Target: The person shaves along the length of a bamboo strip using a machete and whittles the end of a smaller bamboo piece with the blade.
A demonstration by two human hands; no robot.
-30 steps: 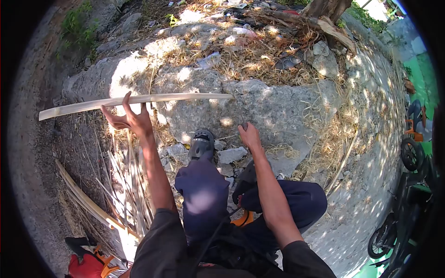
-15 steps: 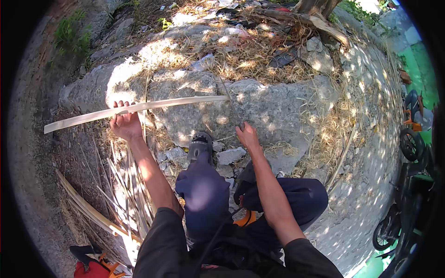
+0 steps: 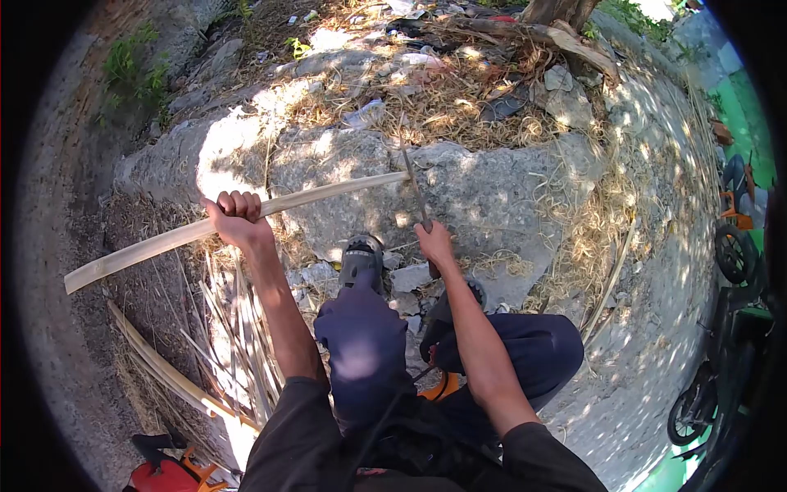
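Observation:
My left hand [image 3: 238,223] is wrapped around a long, pale bamboo strip [image 3: 332,192], palm down, left of the strip's middle. The strip slants up to the right, its wide left end hanging low in the air. In my right hand [image 3: 435,244] is the handle of a long, thin-bladed knife [image 3: 417,191], with the blade pointing away from me. The strip's right end meets the blade near its middle. Whether the edge has entered the bamboo is too small to tell.
A stone slab [image 3: 484,184] lies in front of my feet, with shavings [image 3: 525,131] behind it. Split bamboo strips [image 3: 238,340] are piled at my left, beside longer bamboo pieces [image 3: 168,373]. A tree trunk [image 3: 561,12] stands at the back, a motorbike [image 3: 697,402] at the far right.
My left hand has turned over and closed around the bamboo strip, where before it lay under it with the palm up. The strip's left end has dropped, and the knife blade is tilted differently.

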